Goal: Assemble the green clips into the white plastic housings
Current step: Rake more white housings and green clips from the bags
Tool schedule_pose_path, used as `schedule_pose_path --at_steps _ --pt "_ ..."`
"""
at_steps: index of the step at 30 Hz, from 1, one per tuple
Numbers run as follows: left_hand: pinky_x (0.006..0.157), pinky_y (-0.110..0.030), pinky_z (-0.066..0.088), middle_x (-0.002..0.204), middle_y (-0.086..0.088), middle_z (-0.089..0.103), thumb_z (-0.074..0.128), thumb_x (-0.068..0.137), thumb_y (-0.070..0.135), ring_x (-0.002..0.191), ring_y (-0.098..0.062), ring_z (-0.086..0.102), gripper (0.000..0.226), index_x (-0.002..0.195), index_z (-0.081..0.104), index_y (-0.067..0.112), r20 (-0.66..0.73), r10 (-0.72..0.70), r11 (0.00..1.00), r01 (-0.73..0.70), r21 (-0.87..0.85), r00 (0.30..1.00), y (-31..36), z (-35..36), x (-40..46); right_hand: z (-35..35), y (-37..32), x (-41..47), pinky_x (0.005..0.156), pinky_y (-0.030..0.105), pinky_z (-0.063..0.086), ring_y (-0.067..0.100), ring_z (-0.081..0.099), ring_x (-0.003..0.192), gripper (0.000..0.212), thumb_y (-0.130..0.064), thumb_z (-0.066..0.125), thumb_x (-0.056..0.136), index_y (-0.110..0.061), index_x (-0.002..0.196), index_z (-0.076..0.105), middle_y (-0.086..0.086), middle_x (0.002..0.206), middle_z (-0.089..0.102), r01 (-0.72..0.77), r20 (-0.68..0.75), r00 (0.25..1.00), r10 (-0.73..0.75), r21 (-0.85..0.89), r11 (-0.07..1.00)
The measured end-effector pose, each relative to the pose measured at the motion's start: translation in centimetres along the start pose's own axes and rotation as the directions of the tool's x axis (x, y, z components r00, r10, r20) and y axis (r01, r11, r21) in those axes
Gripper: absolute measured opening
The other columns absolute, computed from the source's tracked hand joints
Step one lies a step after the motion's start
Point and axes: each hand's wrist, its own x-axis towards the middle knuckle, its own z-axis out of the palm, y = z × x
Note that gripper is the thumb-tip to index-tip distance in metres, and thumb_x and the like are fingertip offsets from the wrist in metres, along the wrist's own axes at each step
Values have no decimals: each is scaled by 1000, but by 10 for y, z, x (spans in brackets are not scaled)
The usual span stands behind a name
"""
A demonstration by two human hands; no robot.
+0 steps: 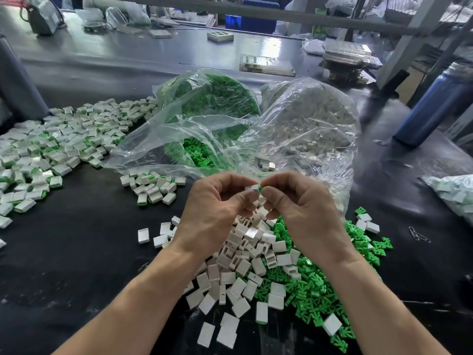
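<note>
Your left hand (pixel 215 208) pinches a white plastic housing (pixel 252 187) between curled fingers and thumb, raised above the middle of the black worktable (pixel 76 252). Your right hand (pixel 302 211) meets it from the other side, its thumb and forefinger closed on a green clip (pixel 260 190) that touches the housing's open end; how far the clip sits inside, you cannot tell.

Directly beneath your hands lies a heap of loose white housings (pixel 243 262), running toward the table's near edge. Touching that heap on its right is a spread of loose green clips (pixel 314 285). Behind your hands, toward the table's far edge, two clear plastic bags sit side by side: the bag of green clips (pixel 204 116) on the left, the bag of white housings (pixel 312 119) on the right, both with mouths open toward you.

Finished white-and-green assemblies (pixel 51 144) cover the left side of the table, with a smaller cluster of assemblies (pixel 153 187) just left of your left hand. Two paper clips (pixel 419 235) lie near the right edge.
</note>
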Motion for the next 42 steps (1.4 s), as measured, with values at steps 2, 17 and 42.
schedule_pose_path --at_steps 2,17,42 --pt "66 -22 61 83 -1 78 77 89 8 72 -17 75 11 94 76 18 -15 12 1000 -11 18 1000 0 0 -1 3 1 -1 67 29 61 12 71 80 13 -12 69 98 -24 102 72 -4 88 73 8 -24 1000 -9 -41 999" --pt "62 -22 60 74 4 76 76 90 -1 65 -16 73 19 91 77 18 -32 34 979 -27 204 999 -1 -2 -2 13 -1 -5 62 43 63 19 71 66 18 0 71 94 -18 92 73 1 75 73 45 -63 997 -51 -93 995" --pt "88 -35 59 120 10 68 79 91 12 98 -16 70 11 99 75 19 136 86 995 -93 48 987 3 21 -1 21 -3 -1 38 25 34 19 45 39 51 -53 41 105 -25 80 76 2 50 52 -299 7 941 339 488 820"
